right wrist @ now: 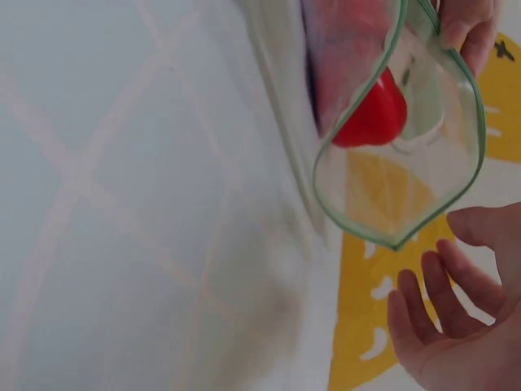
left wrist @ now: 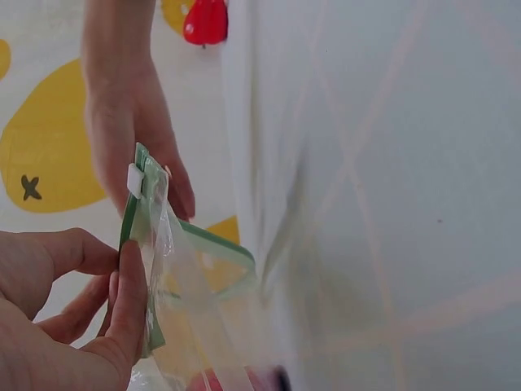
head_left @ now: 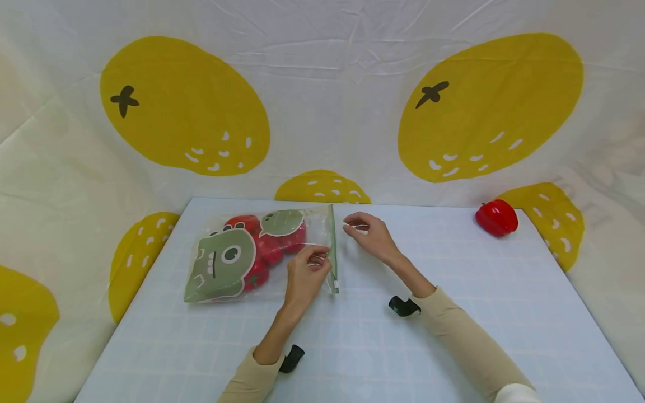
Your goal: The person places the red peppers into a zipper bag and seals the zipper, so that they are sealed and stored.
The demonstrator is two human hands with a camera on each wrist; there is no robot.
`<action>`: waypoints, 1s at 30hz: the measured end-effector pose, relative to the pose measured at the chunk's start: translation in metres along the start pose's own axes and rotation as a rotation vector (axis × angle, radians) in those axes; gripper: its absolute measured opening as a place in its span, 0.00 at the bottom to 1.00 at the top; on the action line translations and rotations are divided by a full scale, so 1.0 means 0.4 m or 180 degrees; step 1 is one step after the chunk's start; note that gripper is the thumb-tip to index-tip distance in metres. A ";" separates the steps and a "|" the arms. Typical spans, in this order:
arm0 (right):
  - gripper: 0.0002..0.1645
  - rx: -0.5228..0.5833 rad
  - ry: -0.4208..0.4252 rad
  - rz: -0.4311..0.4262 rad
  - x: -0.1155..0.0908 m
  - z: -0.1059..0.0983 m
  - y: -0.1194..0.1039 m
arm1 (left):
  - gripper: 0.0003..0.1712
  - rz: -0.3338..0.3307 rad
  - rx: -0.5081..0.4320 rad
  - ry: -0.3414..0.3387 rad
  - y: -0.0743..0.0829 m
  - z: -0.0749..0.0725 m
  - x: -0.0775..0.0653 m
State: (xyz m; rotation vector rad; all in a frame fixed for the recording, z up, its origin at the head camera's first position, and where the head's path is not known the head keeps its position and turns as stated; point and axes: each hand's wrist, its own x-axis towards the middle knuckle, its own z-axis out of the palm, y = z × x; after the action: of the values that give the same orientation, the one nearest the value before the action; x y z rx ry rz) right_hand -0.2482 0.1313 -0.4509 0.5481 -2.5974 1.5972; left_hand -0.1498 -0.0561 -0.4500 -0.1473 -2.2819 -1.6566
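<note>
A clear zip bag (head_left: 221,266) with a green monster print lies left of centre, several red bell peppers (head_left: 272,250) inside. Its green-edged mouth (right wrist: 396,244) gapes to the right, and a red pepper (right wrist: 374,114) shows through it in the right wrist view. My left hand (head_left: 306,277) pinches the upper layer of the bag's rim between thumb and fingers. A white slider (left wrist: 135,181) sits at one end of the zip. Just right of the mouth, my right hand (head_left: 374,238) hovers with loosely bent fingers and holds nothing; its thumb tip (right wrist: 466,224) is right by the rim.
A lone red bell pepper (head_left: 496,218) lies at the table's back right corner. Dark wrist cameras (head_left: 403,306) jut out beside both sleeves. A white cloth with yellow fruit prints (head_left: 186,106) hangs behind the pale checked table (head_left: 453,347).
</note>
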 end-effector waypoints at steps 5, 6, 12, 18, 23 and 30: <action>0.15 -0.0182 0.0143 -0.0161 -0.011 -0.031 0.013 | 0.11 -0.0062 0.0053 0.0000 0.000 0.001 -0.001; 0.15 -0.0222 0.0165 -0.0196 -0.013 -0.037 0.015 | 0.11 -0.0071 0.0055 0.0000 -0.001 0.001 -0.001; 0.15 -0.0413 0.0294 -0.0305 -0.027 -0.079 0.029 | 0.11 -0.0081 0.0052 0.0003 -0.003 0.001 -0.003; 0.13 -0.0565 0.0462 -0.0406 -0.043 -0.120 0.053 | 0.10 -0.0086 0.0064 0.0012 0.001 0.001 -0.003; 0.13 -0.0666 0.0585 -0.0498 -0.058 -0.152 0.075 | 0.10 -0.0120 0.0116 0.0005 0.004 0.001 -0.004; 0.13 -0.0784 0.0756 -0.0555 -0.078 -0.196 0.103 | 0.10 -0.0069 0.0103 0.0026 0.006 0.003 -0.004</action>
State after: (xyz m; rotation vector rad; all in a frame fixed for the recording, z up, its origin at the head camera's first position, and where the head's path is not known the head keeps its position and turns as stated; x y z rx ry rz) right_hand -0.2437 0.2250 -0.4563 0.5148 -2.4439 1.1893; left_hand -0.1478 -0.0541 -0.4488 -0.1086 -2.3108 -1.6270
